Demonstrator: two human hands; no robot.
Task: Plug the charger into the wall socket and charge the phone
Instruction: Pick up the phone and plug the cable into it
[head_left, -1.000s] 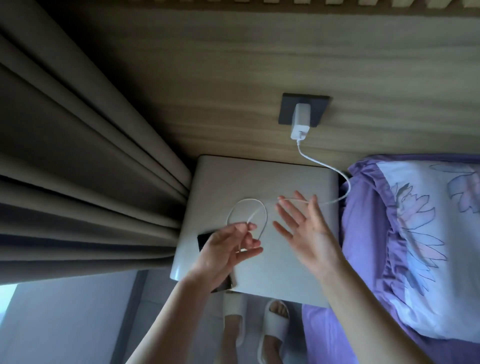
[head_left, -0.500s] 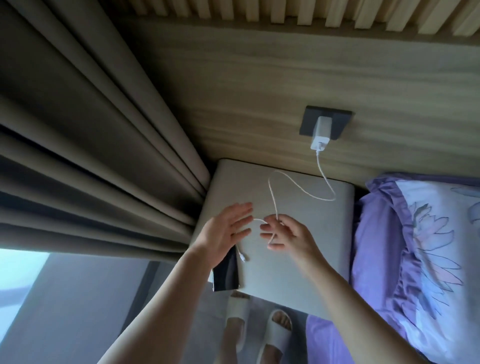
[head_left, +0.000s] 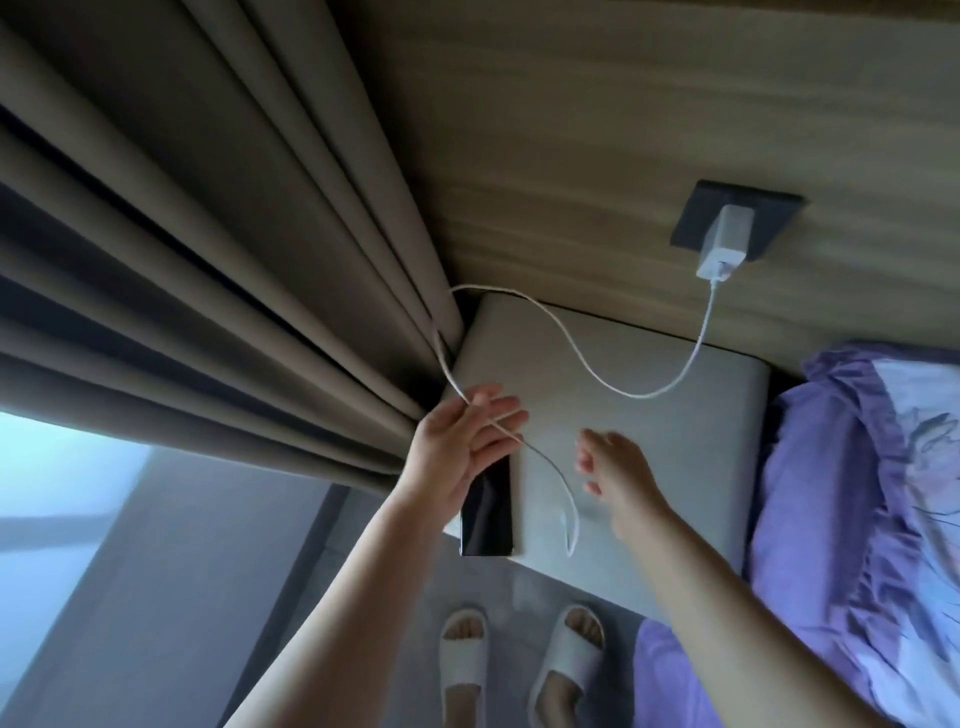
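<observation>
A white charger (head_left: 723, 243) sits plugged into the dark wall socket (head_left: 688, 221) on the wooden panel. Its white cable (head_left: 571, 353) sags over the grey nightstand (head_left: 675, 441), loops up against the curtain, then runs through the fingers of my left hand (head_left: 460, 449). From there it hangs down, and its free plug end (head_left: 565, 519) lies on the nightstand. The black phone (head_left: 488, 514) lies at the nightstand's front left edge, partly under my left hand. My right hand (head_left: 618, 475) hovers just right of the cable with fingers loosely apart, holding nothing.
Heavy beige curtains (head_left: 234, 260) hang close on the left and touch the nightstand's corner. A bed with purple floral bedding (head_left: 857, 493) borders the nightstand on the right. My feet in white slippers (head_left: 519, 660) stand on the floor below.
The right hand has let go of the cable and drawn back to the right. The left hand now has the cable, pulled left against the curtain. The view has shifted left.
</observation>
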